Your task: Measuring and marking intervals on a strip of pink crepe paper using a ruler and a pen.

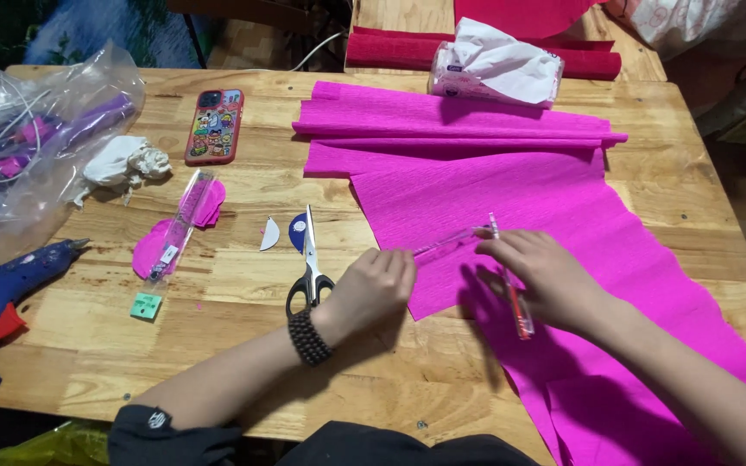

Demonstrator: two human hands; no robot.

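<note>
Pressing a clear ruler (449, 242) flat against the magenta crepe paper (511, 207), the left hand (373, 289) lay with fingers curled on the ruler's near end. The right hand (546, 276) gripped a pen (515, 298), tip at the ruler's far end. Scissors (309, 267) rested just beside the left hand on the wooden surface (218, 336).

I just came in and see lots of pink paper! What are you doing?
A person sits at a wooden table with a big sheet of pink crepe paper. The left hand presses a clear ruler onto the paper's edge, while the right hand holds a pen against it. Scissors lie beside the left hand.
</note>
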